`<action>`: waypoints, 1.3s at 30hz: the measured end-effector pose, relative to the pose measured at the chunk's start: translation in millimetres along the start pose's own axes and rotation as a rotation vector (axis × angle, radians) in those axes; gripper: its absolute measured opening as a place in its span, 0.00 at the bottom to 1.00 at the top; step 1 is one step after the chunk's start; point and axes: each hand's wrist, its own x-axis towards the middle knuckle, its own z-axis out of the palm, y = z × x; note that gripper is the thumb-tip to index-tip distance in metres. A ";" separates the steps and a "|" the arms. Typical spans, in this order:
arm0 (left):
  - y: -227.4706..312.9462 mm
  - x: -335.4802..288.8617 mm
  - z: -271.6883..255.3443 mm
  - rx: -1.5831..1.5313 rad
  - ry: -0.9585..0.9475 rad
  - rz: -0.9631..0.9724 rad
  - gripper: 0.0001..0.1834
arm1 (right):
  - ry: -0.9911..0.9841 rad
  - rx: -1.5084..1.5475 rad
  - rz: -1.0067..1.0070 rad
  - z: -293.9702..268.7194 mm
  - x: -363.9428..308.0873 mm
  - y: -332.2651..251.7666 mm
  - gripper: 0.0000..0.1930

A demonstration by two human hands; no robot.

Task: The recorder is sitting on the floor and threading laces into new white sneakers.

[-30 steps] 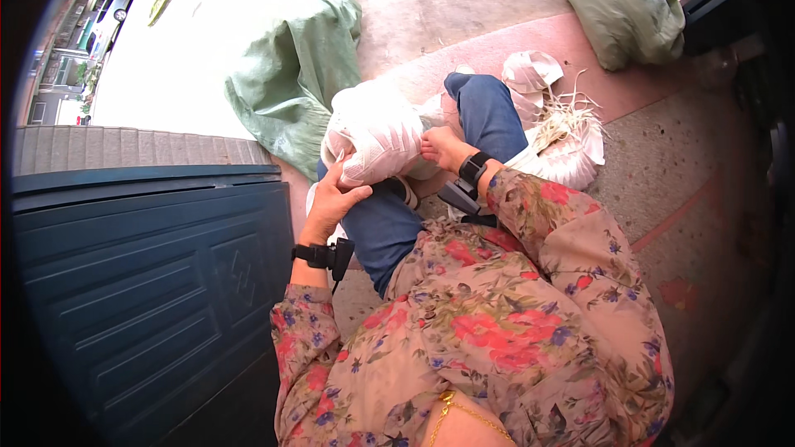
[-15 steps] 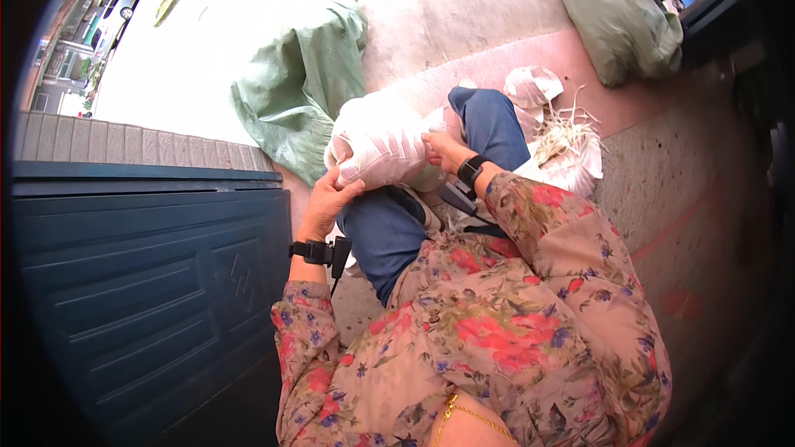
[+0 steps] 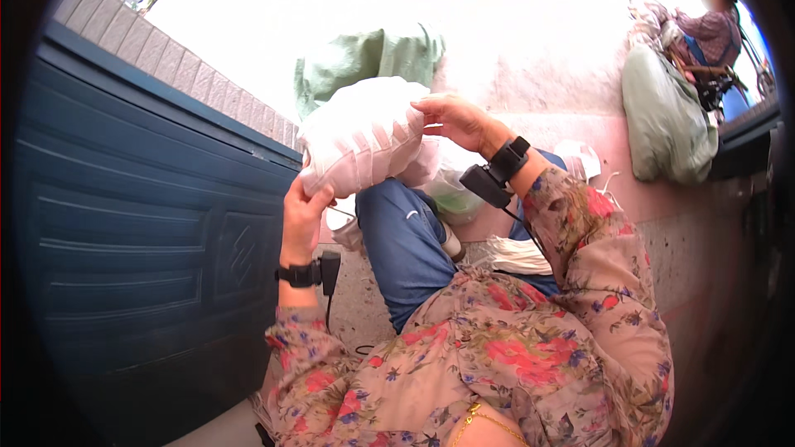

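A thick bundle of layered white and pale pink pieces [image 3: 364,136], perhaps fabric, is lifted over my left knee. My left hand [image 3: 308,211] grips its near left end, thumb on the near side. At its right edge, my right hand [image 3: 455,122] pinches the bundle between thumb and fingers. What the pieces are I cannot make out. Beneath it, between my legs, are a pale pink piece [image 3: 422,162] and a whitish, partly see-through bag [image 3: 455,192] with something green showing. A bunch of white strips [image 3: 519,255] lies by my lap.
A green sack [image 3: 356,62] lies beyond the bundle. A fuller grey-green sack [image 3: 667,120] stands at the right, with a person [image 3: 714,37] behind it. Blue panelled metal [image 3: 149,223] and a grey ledge [image 3: 166,58] run along my left. A white piece [image 3: 580,159] lies past my right knee.
The bundle has come up off my lap and turned, with both hands on it. My right hand has moved to its upper right edge. The view has shifted, bringing the other person into sight.
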 end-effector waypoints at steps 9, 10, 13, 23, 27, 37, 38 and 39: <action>29.2 -52.8 -11.2 -0.071 0.361 0.358 0.23 | -0.343 -0.171 -0.197 99.5 18.3 -49.2 0.09; 24.8 -52.6 -14.1 -0.049 0.349 0.419 0.21 | -0.348 -0.152 -0.233 105.9 13.2 -53.0 0.09; 8.8 -38.3 -19.6 -0.041 0.315 0.224 0.21 | -0.320 -0.182 -0.095 89.9 40.8 -38.8 0.08; -21.9 -28.1 22.6 -0.244 0.278 0.060 0.17 | -0.172 -0.308 -0.031 65.8 53.6 -15.9 0.15; -17.8 -23.2 22.6 -0.180 0.313 0.079 0.16 | -0.308 -0.567 -0.322 38.8 73.5 -1.0 0.12; -7.1 -32.2 12.3 -0.123 -0.017 -0.008 0.20 | -0.260 -0.161 -0.148 29.0 -51.9 7.9 0.23; -6.4 -32.2 15.3 -0.051 -0.073 -0.044 0.21 | -0.195 -0.127 -0.145 24.6 -63.8 13.9 0.22; -11.2 -31.6 21.7 -0.054 -0.090 -0.053 0.21 | -0.130 -0.091 -0.143 19.3 -74.9 19.8 0.20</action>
